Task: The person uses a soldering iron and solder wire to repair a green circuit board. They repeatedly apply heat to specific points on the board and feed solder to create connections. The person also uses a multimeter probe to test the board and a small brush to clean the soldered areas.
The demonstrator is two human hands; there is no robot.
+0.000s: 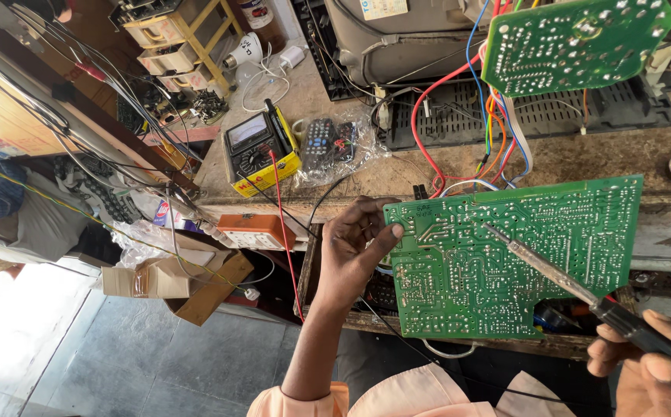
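Green circuit board [505, 262] is gripped by left hand [354, 251]; soldering iron [551, 270], clenched in right hand [652, 367], risks bridging adjacent joints.

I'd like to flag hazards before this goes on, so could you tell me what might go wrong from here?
The soldering iron in the right hand has its tip on the green circuit board, which the left hand grips only by one edge; the board could tilt and the tip skid, perhaps bridging joints. The thumb sits near the work and might get burnt. The coloured wires behind could snag.
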